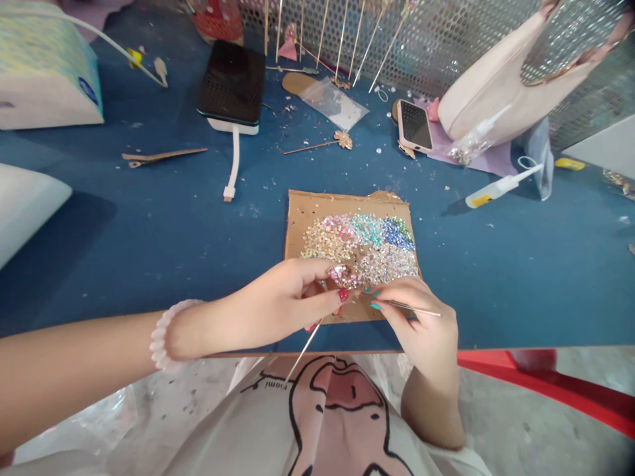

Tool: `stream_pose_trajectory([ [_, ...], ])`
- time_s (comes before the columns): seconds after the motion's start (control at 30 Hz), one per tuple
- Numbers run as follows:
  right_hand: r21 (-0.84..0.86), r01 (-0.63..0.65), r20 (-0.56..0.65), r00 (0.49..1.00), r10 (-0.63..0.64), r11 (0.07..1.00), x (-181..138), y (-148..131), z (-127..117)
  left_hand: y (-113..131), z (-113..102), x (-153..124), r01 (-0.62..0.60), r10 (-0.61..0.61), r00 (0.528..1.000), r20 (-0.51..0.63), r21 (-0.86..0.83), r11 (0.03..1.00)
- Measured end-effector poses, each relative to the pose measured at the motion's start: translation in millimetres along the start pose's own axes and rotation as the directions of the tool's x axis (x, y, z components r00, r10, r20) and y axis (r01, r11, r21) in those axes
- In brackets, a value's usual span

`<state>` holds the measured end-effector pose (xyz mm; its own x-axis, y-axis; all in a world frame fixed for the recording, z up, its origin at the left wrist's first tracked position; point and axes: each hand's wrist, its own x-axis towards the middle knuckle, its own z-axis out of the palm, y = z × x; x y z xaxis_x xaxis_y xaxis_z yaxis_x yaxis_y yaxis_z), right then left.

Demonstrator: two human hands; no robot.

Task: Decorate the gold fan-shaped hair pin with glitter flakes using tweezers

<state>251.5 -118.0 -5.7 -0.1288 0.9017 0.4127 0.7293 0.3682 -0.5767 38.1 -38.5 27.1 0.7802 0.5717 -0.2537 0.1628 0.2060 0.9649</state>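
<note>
My left hand [278, 301] pinches a hair stick by its ornamented head [343, 275], which is covered with pink and clear rhinestones. The hair stick's thin shaft [306, 347] slants down past the table edge. Close on the right, my right hand [421, 317] is closed around a slim metal tool [414, 308], held like a pen; its tip is close to the ornament, too small to make out. Under both hands lies a cardboard sheet [297, 211] with loose rhinestones [370, 231] spread in patches of gold, pink, turquoise, blue and clear.
Behind the cardboard lie another hair stick [343, 139], a plastic bag [337, 106] and a phone [415, 125]. A glue applicator [491, 192] and a pale handbag [476, 86] are at right. Left are a black device [233, 82] with a cable, a hair clip [163, 156] and a tissue pack [49, 73].
</note>
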Motion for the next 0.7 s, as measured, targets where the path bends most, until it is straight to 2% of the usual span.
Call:
stream_pose_trajectory([
  [0.47, -0.008, -0.045, -0.014, 0.999, 0.045, 0.999, -1.1, 0.7, 0.5, -1.3, 0.3, 1.7, 0.019, -0.019, 1.0, -0.004, -0.006, 1.0],
  [0.7, -0.029, -0.069, -0.012, 0.998, 0.068, 0.997, -1.9, 0.2, -1.2, -1.2, -0.3, 0.5, 0.001, -0.001, 1.0, -0.003, 0.042, 0.999],
])
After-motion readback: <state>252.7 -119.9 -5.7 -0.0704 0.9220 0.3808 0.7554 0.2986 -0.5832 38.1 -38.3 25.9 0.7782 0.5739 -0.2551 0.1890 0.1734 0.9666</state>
